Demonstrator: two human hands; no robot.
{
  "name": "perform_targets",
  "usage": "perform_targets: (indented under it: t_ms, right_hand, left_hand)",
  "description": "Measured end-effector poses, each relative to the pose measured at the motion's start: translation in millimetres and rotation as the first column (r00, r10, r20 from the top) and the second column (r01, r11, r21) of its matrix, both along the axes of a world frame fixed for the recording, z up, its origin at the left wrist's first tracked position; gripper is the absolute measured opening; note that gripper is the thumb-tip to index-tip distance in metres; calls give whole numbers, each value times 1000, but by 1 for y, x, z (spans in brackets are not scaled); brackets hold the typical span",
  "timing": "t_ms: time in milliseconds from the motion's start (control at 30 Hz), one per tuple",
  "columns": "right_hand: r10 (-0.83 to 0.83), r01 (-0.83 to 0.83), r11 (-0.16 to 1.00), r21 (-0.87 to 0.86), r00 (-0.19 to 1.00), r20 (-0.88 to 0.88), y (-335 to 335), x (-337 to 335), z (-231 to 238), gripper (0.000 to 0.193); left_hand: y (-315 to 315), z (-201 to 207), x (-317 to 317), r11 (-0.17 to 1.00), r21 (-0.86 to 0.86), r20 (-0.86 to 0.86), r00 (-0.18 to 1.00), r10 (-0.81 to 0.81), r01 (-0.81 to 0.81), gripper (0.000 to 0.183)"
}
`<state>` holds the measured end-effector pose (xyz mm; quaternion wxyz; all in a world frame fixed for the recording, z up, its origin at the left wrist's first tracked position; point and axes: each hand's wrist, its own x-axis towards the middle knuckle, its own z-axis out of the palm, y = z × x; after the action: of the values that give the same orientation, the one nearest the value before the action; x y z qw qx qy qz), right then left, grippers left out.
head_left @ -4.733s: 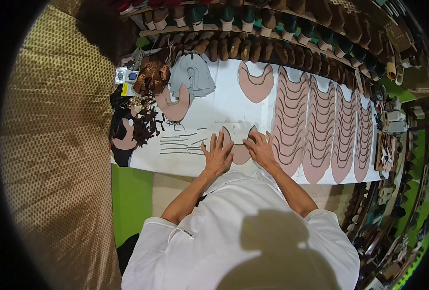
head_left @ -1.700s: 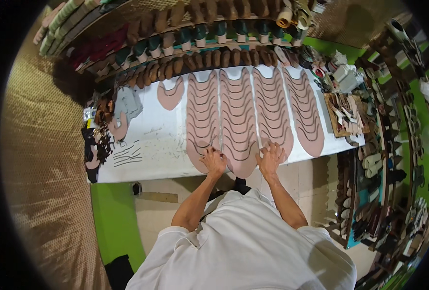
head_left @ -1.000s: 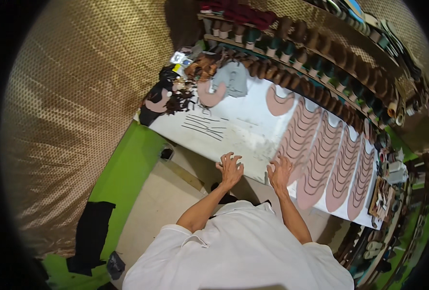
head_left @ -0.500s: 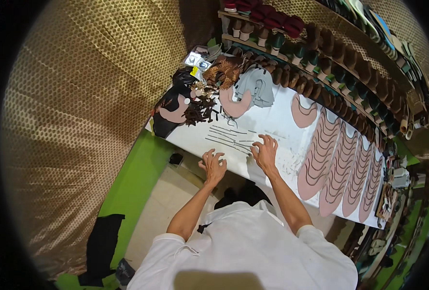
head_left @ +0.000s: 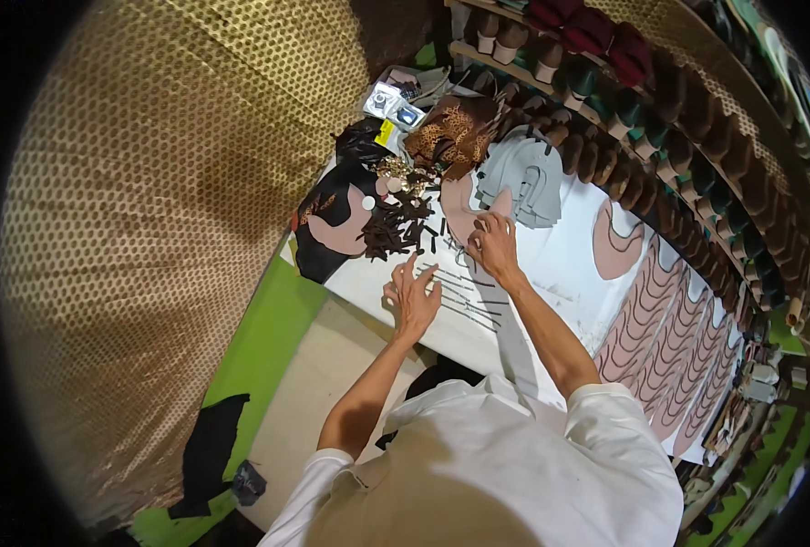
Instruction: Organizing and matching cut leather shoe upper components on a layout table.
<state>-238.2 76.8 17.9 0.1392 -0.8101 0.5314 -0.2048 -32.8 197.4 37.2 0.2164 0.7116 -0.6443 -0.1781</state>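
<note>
Above the near edge of the white table my left hand (head_left: 413, 299) is open, its bent fingers apart over a row of thin dark strips (head_left: 459, 296). My right hand (head_left: 494, 246) is farther forward, over the lower edge of a curved pink piece (head_left: 458, 208). Its fingers are bent but apart, and nothing shows in them. Beside its fingertips lies a small grey looped item, partly hidden, whose kind I cannot make out. Left of it is a heap of short dark brown strips (head_left: 391, 230), with another curved pink piece (head_left: 345, 230) on black material.
A pile of grey cut pieces (head_left: 525, 178) lies beyond my right hand, next to leopard-print material (head_left: 450, 137). Overlapping pink pieces with dark edges (head_left: 660, 328) cover the table's right side. Shelves of shoes (head_left: 605, 109) line the back. A gold patterned curtain (head_left: 177, 228) hangs at left.
My right hand has moved forward from the strips to the curved pink piece. My left hand has shifted over the strips. The view has turned, so the table sits lower and farther right.
</note>
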Motion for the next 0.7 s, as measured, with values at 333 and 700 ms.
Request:
perform_targets:
  t_ms: [333,700]
  right_hand:
    - [61,-56,992,-114,997,37,-63,-20,5,19]
    - [22,-35,972,-232,998,-58,-123,-29,67,23]
  left_hand:
    - [-84,2,-32,991,-28,52,990,-130,132,36]
    - [-109,-20,-45,969,131,193,954,-231,209,39]
